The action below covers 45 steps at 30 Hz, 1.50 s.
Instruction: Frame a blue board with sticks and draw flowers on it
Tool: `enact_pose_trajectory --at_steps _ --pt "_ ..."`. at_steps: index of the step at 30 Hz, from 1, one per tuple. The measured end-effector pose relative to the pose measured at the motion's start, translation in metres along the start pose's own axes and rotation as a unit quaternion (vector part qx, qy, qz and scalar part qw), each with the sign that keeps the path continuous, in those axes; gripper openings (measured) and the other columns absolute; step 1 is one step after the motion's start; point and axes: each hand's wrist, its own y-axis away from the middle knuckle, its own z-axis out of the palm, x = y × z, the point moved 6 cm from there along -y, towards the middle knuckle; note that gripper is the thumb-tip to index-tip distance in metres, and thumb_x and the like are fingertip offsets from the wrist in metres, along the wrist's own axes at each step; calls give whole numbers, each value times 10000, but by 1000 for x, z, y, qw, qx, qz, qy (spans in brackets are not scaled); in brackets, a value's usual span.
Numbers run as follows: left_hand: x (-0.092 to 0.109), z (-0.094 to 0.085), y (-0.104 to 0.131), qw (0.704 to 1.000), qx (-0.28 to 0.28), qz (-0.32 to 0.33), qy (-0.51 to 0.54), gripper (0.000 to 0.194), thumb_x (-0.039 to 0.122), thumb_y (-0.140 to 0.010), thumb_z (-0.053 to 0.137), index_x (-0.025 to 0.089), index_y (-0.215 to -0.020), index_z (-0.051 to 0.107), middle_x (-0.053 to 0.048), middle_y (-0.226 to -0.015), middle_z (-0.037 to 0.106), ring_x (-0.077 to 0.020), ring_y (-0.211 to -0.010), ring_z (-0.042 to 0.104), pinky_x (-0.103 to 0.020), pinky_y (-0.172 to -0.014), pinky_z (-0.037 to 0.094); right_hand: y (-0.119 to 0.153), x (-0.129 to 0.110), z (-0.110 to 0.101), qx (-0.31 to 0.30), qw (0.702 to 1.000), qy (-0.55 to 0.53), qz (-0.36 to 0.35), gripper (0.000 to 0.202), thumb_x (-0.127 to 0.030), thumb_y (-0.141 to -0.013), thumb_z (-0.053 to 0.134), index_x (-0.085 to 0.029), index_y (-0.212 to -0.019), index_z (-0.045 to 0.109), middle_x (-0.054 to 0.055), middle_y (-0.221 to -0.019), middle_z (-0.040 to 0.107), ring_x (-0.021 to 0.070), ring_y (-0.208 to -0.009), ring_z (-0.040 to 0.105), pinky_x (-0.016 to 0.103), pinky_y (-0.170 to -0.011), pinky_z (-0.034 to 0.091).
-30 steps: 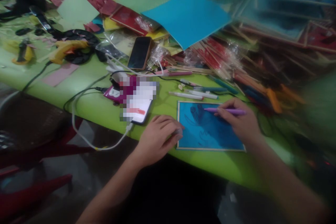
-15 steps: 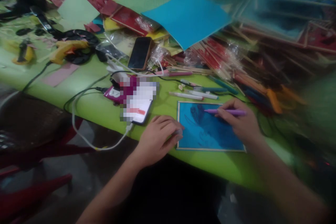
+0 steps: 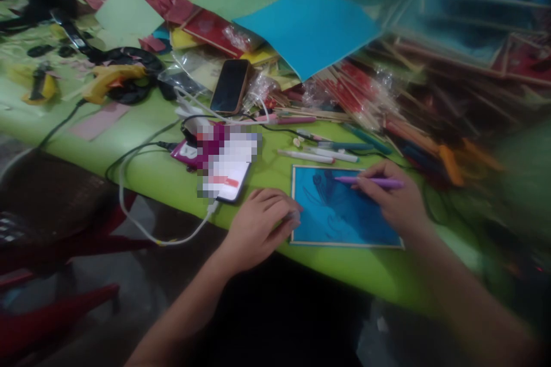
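Observation:
A purple marker pen (image 3: 381,182) is pinched in my right hand (image 3: 394,198), its tip at the dark drawn lines on a blue sheet (image 3: 307,229). Pale thin strips frame that sheet, which lies flat on the green table. My right hand covers part of its right side. At the sheet's left edge is my left hand (image 3: 262,223), fingers curled and thumb near them. Something small and greyish shows between those fingers, too unclear to name. White-barrelled pens (image 3: 307,156) lie just above the sheet.
Left of my left hand, a lit phone (image 3: 228,183) is plugged into a white cable (image 3: 142,235). A dark phone (image 3: 230,86) lies behind it. Farther back are a blue paper (image 3: 314,31), thin sticks (image 3: 344,92) and a yellow glue gun (image 3: 109,81). Orange-handled scissors (image 3: 450,163) lie to the right.
Very little differs. My right hand holds the purple marker at nearly the same spot on the sheet, and my left hand stays put.

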Motion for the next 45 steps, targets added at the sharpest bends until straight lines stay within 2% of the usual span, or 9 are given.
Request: enact_pose_trajectory --at_steps 45 --pt "0 1 0 1000 -1 -1 -4 134 259 -1064 521 218 -971 609 -14 -1090 797 -237 -1069 665 -401 -906 426 1 2 -1 -9 1000 3 19 207 -416 -816 809 -249 -796 688 3 -724 736 191 -676 674 306 -626 495"
